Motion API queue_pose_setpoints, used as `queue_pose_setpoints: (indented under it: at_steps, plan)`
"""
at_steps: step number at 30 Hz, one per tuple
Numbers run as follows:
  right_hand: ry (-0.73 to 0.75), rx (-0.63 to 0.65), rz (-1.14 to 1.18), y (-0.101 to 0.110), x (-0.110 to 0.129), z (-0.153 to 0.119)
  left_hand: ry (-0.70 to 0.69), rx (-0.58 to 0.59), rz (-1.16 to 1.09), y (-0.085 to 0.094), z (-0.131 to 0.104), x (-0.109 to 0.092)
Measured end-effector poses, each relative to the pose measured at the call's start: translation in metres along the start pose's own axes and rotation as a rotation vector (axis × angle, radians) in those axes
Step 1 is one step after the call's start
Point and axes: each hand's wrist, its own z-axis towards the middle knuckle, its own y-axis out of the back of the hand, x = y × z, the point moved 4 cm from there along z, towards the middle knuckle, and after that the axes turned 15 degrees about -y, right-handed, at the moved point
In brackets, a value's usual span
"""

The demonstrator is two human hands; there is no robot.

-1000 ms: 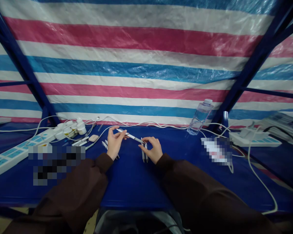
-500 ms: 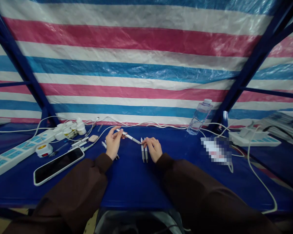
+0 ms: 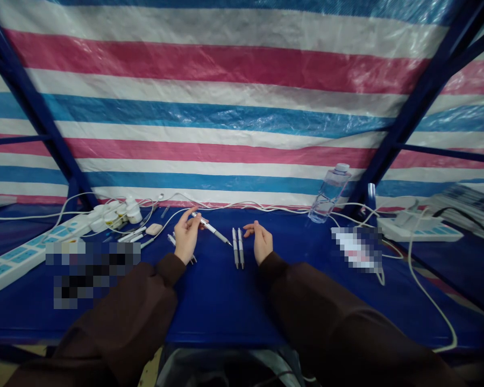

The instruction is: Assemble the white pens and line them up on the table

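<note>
My left hand [image 3: 186,237] grips a white pen [image 3: 212,228] with a grey grip, its tip slanting down to the right. Two similar pens lie side by side on the blue table, a left one [image 3: 235,248] and a right one [image 3: 241,248]. My right hand [image 3: 260,241] is just right of them, fingers apart and holding nothing. More pens [image 3: 172,239] lie partly hidden beneath and beside my left hand.
A power strip [image 3: 32,252], plugs, a white case [image 3: 154,229] and cables are at the left. A clear bottle [image 3: 329,193] stands at the back right, near another power strip [image 3: 421,230] and a blurred-out item [image 3: 357,250]. Striped sheeting [image 3: 234,123] hangs behind.
My right hand has moved slightly right, away from the held pen and the two lying pens, and opened. The held pen's grey grip and tip now show. My left hand has hardly moved.
</note>
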Motion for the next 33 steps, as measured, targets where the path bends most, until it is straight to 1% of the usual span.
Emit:
queue_pose_setpoints:
  at_steps: [8,15,20,24,27,29,31,33]
  plan:
    - [-0.003,0.000,0.004,0.000,-0.001,0.000,-0.003,-0.007,0.001,-0.001,0.000,0.000]
    - [0.046,-0.002,-0.047,0.001,0.000,0.000,-0.007,0.005,-0.004,0.000,0.000,0.001]
    - [0.071,-0.007,-0.070,0.000,0.000,-0.001,-0.009,-0.037,-0.019,0.000,0.001,0.000]
    - [0.075,-0.006,-0.103,0.000,-0.001,-0.001,-0.018,-0.006,-0.022,-0.001,0.001,-0.003]
    - [0.110,0.005,-0.192,0.001,0.005,-0.003,-0.027,0.029,0.005,-0.002,0.001,-0.006]
    - [0.165,0.018,-0.304,0.001,0.012,-0.008,-0.033,0.060,0.012,-0.003,0.000,-0.007]
    - [0.244,0.076,-0.453,-0.002,0.021,-0.016,-0.036,0.090,0.002,-0.005,-0.001,-0.009]
    - [0.350,0.173,-0.588,-0.007,0.031,-0.026,-0.028,0.120,-0.012,-0.008,-0.002,-0.009]
